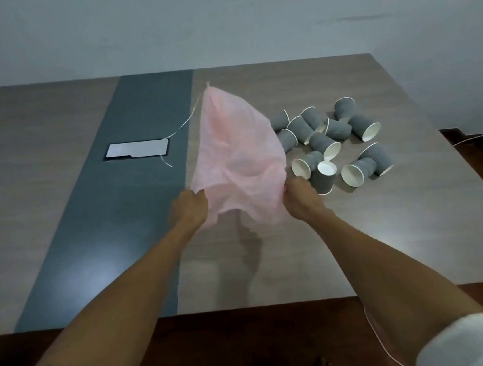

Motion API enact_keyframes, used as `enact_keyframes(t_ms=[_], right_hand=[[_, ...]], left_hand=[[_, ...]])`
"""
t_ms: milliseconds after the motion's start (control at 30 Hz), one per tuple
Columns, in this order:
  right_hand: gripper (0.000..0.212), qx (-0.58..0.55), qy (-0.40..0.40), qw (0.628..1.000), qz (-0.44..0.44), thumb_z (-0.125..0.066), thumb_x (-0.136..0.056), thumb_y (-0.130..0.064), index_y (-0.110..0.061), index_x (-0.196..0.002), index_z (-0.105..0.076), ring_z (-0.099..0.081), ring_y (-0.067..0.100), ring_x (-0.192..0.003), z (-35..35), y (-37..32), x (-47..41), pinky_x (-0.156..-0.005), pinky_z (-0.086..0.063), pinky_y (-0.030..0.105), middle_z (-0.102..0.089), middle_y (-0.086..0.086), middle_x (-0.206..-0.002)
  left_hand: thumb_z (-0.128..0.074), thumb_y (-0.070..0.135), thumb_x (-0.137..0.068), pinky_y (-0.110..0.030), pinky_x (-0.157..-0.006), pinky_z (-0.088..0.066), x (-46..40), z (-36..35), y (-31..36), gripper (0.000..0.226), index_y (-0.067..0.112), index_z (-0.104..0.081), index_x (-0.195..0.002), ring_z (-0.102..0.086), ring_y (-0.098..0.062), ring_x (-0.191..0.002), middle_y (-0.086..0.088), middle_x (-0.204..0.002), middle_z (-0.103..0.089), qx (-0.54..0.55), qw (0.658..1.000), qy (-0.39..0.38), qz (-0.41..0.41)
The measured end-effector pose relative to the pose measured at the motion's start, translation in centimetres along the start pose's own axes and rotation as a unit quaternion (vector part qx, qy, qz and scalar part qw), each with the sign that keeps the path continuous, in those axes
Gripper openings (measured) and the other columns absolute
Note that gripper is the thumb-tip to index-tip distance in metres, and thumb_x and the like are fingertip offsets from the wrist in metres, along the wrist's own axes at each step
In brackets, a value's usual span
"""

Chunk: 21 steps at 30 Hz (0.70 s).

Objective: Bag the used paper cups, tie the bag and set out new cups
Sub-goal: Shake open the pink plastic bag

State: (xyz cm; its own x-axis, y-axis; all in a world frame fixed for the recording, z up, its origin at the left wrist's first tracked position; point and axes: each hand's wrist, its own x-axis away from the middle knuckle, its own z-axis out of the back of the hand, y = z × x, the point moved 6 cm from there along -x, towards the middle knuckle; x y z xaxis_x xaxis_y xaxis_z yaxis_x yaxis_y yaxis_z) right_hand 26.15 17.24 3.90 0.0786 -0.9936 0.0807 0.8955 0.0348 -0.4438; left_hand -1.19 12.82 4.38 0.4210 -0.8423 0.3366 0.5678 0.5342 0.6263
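Observation:
A thin pink plastic bag (pixel 238 153) billows in the air above the table, its far end pointing away from me. My left hand (pixel 190 208) grips its near left edge and my right hand (pixel 300 198) grips its near right edge. A thin pale drawstring (pixel 181 127) trails from the bag's far tip toward the left. Several grey paper cups (pixel 330 142) with white insides lie tipped over in a heap on the table, just right of the bag and beyond my right hand.
The wooden table (pixel 389 226) has a dark grey centre strip (pixel 113 227) holding a silver cable hatch (pixel 137 149). The table's right edge and near edge border a dark red-brown floor (pixel 253 347). A thin white cord (pixel 382 344) hangs below my right forearm.

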Motion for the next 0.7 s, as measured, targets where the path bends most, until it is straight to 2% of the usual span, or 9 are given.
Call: enact_keyframes(t_ms=[67,167,267,367,433,500,567,633,700], right_hand=[[0.022,-0.029,0.019,0.998,-0.057,-0.051,-0.090,-0.016,-0.005,-0.100,-0.067,-0.064,0.044,-0.100,0.0,1.3,0.1,-0.077,-0.048,0.040,-0.069,0.022,-0.107],[0.021,-0.110,0.052,0.986,-0.118,-0.056,-0.087,-0.029,-0.010,-0.087,-0.063,-0.060,0.038,-0.090,0.7,1.2,-0.6,-0.074,-0.045,0.036,-0.067,0.017,-0.097],[0.022,-0.237,0.086,0.949,-0.190,-0.048,-0.096,-0.018,-0.003,-0.092,-0.064,-0.056,0.034,-0.087,1.0,2.6,-1.0,-0.074,-0.045,0.039,-0.065,0.018,-0.096],[0.022,-0.443,0.064,0.844,-0.297,-0.047,-0.093,-0.002,-0.011,-0.089,-0.067,-0.056,0.026,-0.077,-0.2,4.6,-0.3,-0.069,-0.052,0.041,-0.063,0.011,-0.088],[0.027,-0.539,0.069,0.772,-0.331,-0.048,-0.094,0.005,-0.014,-0.082,-0.061,-0.053,0.023,-0.066,-0.4,5.5,0.2,-0.059,-0.049,0.031,-0.060,0.007,-0.079],[0.024,-0.614,0.080,0.686,-0.381,-0.051,-0.095,0.010,-0.009,-0.084,-0.061,-0.057,0.020,-0.061,-0.6,6.7,0.8,-0.044,-0.051,0.025,-0.063,0.007,-0.077],[0.021,-0.668,0.034,0.606,-0.431,-0.050,-0.100,0.004,-0.005,-0.086,-0.062,-0.063,0.021,-0.054,-1.6,7.3,1.6,-0.039,-0.052,0.027,-0.066,0.008,-0.073],[0.020,-0.697,-0.045,0.566,-0.438,-0.049,-0.102,-0.005,-0.002,-0.089,-0.063,-0.066,0.023,-0.046,-2.3,7.1,2.5,-0.045,-0.056,0.030,-0.069,0.008,-0.075],[0.017,-0.724,-0.095,0.540,-0.419,-0.052,-0.097,-0.011,-0.002,-0.094,-0.065,-0.070,0.025,-0.049,-2.7,7.3,3.3,-0.043,-0.058,0.032,-0.073,0.009,-0.075]], left_hand=[[-0.038,0.044,-0.095,-0.037,-0.086,-0.045,-0.4,1.4,-0.5,0.048,0.009,-0.066,-0.111,-0.059,-0.036,-0.103,-0.019,-0.124,-0.065,0.006,1.000,0.027,0.002],[-0.037,0.052,-0.086,-0.035,-0.079,-0.043,-0.5,3.1,0.5,0.053,0.015,-0.067,-0.109,-0.061,-0.034,-0.097,-0.011,-0.110,-0.065,0.069,0.997,0.045,0.003],[-0.051,0.036,-0.084,-0.032,-0.067,-0.049,-1.5,3.8,-0.1,0.030,0.013,-0.067,-0.093,-0.064,-0.029,-0.078,-0.008,-0.099,-0.069,0.270,0.960,0.007,0.069],[-0.053,0.020,-0.087,-0.033,-0.069,-0.058,-1.5,3.0,-1.5,0.024,0.008,-0.074,-0.090,-0.072,-0.026,-0.072,-0.009,-0.092,-0.074,0.466,0.865,-0.122,0.138],[-0.051,0.020,-0.089,-0.037,-0.077,-0.059,-1.4,2.7,-2.9,0.030,0.008,-0.079,-0.086,-0.075,-0.027,-0.078,-0.010,-0.093,-0.076,0.516,0.821,-0.174,0.170],[-0.054,0.019,-0.087,-0.043,-0.093,-0.055,-1.1,2.4,-3.8,0.029,0.006,-0.077,-0.098,-0.072,-0.030,-0.095,-0.010,-0.107,-0.074,0.550,0.786,-0.218,0.179],[-0.065,0.012,-0.075,-0.047,-0.090,-0.057,-0.6,2.3,-3.8,0.033,-0.001,-0.076,-0.103,-0.072,-0.033,-0.099,-0.015,-0.112,-0.073,0.604,0.741,-0.248,0.159],[-0.077,0.010,-0.054,-0.050,-0.082,-0.060,-0.4,2.3,-3.6,0.045,-0.005,-0.075,-0.096,-0.073,-0.036,-0.091,-0.020,-0.104,-0.073,0.673,0.690,-0.241,0.117],[-0.084,0.012,-0.047,-0.047,-0.094,-0.054,-0.6,2.3,-3.8,0.064,0.001,-0.067,-0.108,-0.067,-0.037,-0.099,-0.020,-0.110,-0.067,0.728,0.643,-0.218,0.095]])
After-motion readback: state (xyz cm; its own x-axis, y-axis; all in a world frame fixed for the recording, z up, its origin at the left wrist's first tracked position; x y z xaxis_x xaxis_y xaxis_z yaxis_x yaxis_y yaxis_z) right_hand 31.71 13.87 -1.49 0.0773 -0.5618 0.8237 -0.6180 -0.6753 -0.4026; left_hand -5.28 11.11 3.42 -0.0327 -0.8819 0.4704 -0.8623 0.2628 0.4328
